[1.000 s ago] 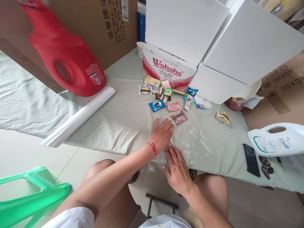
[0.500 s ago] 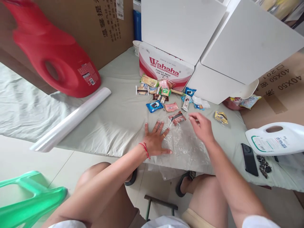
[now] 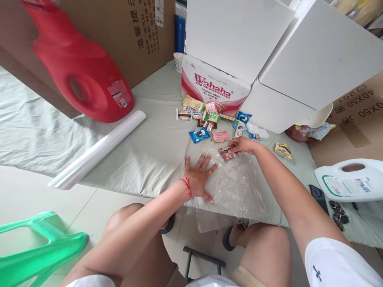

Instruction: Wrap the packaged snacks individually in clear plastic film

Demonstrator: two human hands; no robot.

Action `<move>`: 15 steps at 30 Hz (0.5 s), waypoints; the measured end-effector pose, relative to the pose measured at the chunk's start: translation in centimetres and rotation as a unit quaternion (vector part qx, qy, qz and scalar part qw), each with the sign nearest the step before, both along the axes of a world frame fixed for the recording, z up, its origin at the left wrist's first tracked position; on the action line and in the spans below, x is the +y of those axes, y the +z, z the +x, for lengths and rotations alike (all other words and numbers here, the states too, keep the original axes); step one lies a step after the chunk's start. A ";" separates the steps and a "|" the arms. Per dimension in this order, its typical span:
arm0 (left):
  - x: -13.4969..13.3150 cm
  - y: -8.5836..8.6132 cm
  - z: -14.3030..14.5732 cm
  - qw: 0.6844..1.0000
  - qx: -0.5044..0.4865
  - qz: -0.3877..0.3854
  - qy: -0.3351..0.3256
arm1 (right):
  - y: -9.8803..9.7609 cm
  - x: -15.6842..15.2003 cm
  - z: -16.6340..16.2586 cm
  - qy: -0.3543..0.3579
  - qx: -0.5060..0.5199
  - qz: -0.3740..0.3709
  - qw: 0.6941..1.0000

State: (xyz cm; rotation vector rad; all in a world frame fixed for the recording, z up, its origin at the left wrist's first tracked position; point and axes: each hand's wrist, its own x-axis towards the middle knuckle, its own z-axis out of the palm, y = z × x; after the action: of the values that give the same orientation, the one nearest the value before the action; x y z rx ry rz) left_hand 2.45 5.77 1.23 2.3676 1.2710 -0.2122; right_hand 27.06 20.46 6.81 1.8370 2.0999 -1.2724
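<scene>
Grey-green cloth-covered surface spanning the middle of view, cloth creased. Two white boxes stacked at the back right, brown cardboard at the back left. Red detergent jug lying on its side at the left rear, touching the cardboard. Green plastic stool at lower left, off the surface. White detergent jug on its side at the right edge, dark phone and keys just beside it. Wahaha carton at the back centre under the white boxes. Roll of clear film lying diagonally left of centre. Sheet of clear film spread at the near edge of the surface, front part hanging over the edge. Left hand flat on the left part of the sheet, fingers spread and released, pressing down, ring and red wrist cord visible. Right hand reaching across to the far edge of the sheet, fingers pinched on dark red snack packet. Packet lying at the sheet's far edge, between both hands. Pile of small snack packets just behind, in front of the carton. Yellow packet apart to the right.
</scene>
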 end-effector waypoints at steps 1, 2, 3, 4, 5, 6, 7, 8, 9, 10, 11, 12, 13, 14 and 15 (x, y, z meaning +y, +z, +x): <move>0.0 0.1 0.1 1.000 0.005 -0.004 0.001 | -0.3 -0.3 0.3 -0.046 0.050 -0.035 0.997; 0.0 0.2 0.1 1.000 0.008 -0.006 0.001 | -0.6 -0.5 0.6 -0.090 0.096 -0.057 0.990; 0.0 0.3 0.1 1.000 0.010 -0.007 0.002 | -0.8 -0.6 0.9 -0.131 0.133 -0.064 0.980; 0.0 0.3 0.2 1.000 0.010 -0.006 0.002 | -0.9 -0.6 1.2 -0.168 0.160 -0.056 0.971; 0.0 0.4 0.2 1.000 0.009 -0.005 0.002 | -1.0 -0.4 1.5 -0.200 0.176 -0.036 0.963; 0.0 0.4 0.2 1.000 0.009 -0.005 0.001 | -0.9 -0.2 2.0 -0.227 0.186 -0.009 0.956; 0.0 0.5 0.2 1.000 0.008 -0.005 0.001 | -0.7 0.1 2.6 -0.250 0.190 0.023 0.949; 0.1 0.5 0.1 1.000 0.008 -0.007 0.001 | -0.3 0.4 3.4 -0.272 0.191 0.057 0.941; 0.1 0.5 0.1 1.000 0.008 -0.008 0.003 | 0.3 0.7 4.2 -0.297 0.192 0.094 0.930; 0.2 0.6 0.1 1.000 0.008 -0.008 0.006 | 0.9 0.8 5.1 -0.323 0.191 0.132 0.918; 0.2 0.6 0.1 1.000 0.009 -0.008 0.011 | 1.8 0.7 6.0 -0.346 0.194 0.170 0.902; 0.2 0.6 0.1 1.000 0.009 -0.008 0.016 | 2.6 0.3 6.7 -0.364 0.206 0.204 0.885; 0.3 0.7 0.0 1.000 0.010 -0.008 0.019 | 3.5 -0.4 7.3 -0.370 0.229 0.225 0.872; 0.3 0.7 0.0 1.000 0.011 -0.008 0.021 | 4.3 -1.4 7.6 -0.362 0.258 0.228 0.866; 0.4 0.8 0.0 1.000 0.011 -0.008 0.022 | 4.9 -2.6 7.5 -0.340 0.288 0.212 0.870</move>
State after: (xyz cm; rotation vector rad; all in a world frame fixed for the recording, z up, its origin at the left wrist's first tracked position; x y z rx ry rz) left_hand 2.46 6.12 1.99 2.3273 1.3248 -0.2355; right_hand 34.57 17.84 11.70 2.8738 2.1942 -1.7924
